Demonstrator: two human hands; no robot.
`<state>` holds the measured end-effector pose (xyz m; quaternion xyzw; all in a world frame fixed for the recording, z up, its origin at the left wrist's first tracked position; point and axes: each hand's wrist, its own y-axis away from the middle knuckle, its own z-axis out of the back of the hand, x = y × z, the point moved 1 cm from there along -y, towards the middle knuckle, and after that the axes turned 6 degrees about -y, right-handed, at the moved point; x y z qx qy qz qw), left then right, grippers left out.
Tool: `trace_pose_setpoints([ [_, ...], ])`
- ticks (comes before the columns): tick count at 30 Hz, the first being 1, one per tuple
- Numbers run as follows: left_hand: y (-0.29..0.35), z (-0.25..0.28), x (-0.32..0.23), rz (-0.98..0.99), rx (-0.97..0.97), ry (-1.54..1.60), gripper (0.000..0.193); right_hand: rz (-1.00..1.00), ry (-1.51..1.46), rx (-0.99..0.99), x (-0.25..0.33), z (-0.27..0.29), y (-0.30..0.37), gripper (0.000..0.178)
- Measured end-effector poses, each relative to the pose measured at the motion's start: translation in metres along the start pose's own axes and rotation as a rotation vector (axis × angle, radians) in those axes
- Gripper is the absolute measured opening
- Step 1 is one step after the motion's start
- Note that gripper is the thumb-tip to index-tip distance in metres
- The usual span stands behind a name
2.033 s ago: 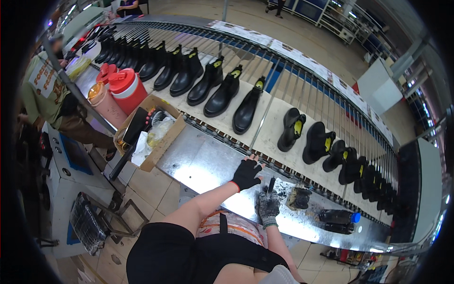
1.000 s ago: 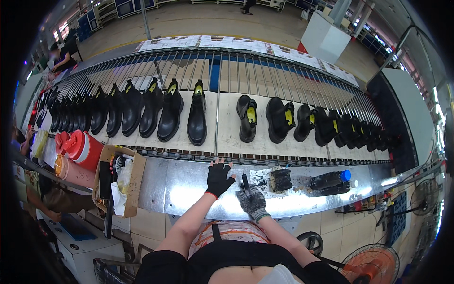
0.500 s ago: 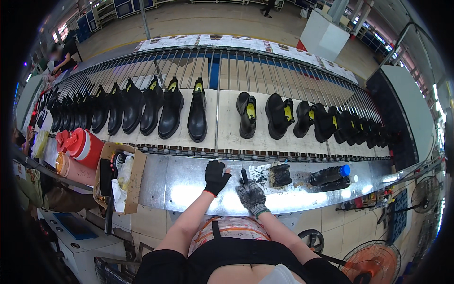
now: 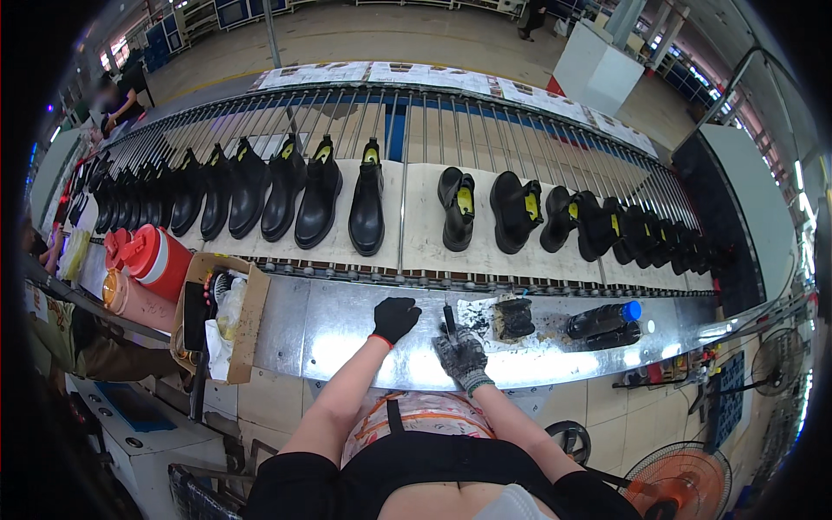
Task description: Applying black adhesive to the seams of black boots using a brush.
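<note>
My left hand (image 4: 396,320), in a black glove, rests on the metal bench with its fingers curled in; anything inside them is hidden. To its right my right hand (image 4: 461,357), in a stained grey knit glove, is closed around a slim black-handled tool (image 4: 449,319) that points away from me. The tool's tip is too small to make out. Beside it lies a stained white sheet (image 4: 475,314) with a dark, blackened block (image 4: 515,319) at its right. Beyond my hands, a black ankle boot (image 4: 367,212) with a yellow-green lining stands on the conveyor.
More black boots (image 4: 245,192) line the conveyor on both sides. On the bench's right lie dark bottles (image 4: 598,322), one blue-capped. At the left are a cardboard box (image 4: 250,325) of small items and a red jug (image 4: 161,264). An orange fan (image 4: 680,481) stands at lower right.
My left hand has curled its fingers in, and the bare fingertip seen before is now hidden. My right hand stays nearly still with the tool. The boots have shifted slightly rightward in view.
</note>
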<state>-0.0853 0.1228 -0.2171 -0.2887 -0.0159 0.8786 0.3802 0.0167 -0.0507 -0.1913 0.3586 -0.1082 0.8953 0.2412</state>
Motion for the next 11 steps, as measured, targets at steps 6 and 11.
trace_pose_setpoints([
  [6,-0.039,0.097,-0.032,-0.19,0.723,-0.287,0.053,-0.071,-0.033,0.03,0.003,0.004,0.002,0.044],
  [11,-0.03,0.284,-0.14,-0.506,0.235,0.235,0.047,0.001,-0.069,-0.028,0.008,0.007,0.001,0.04],
])
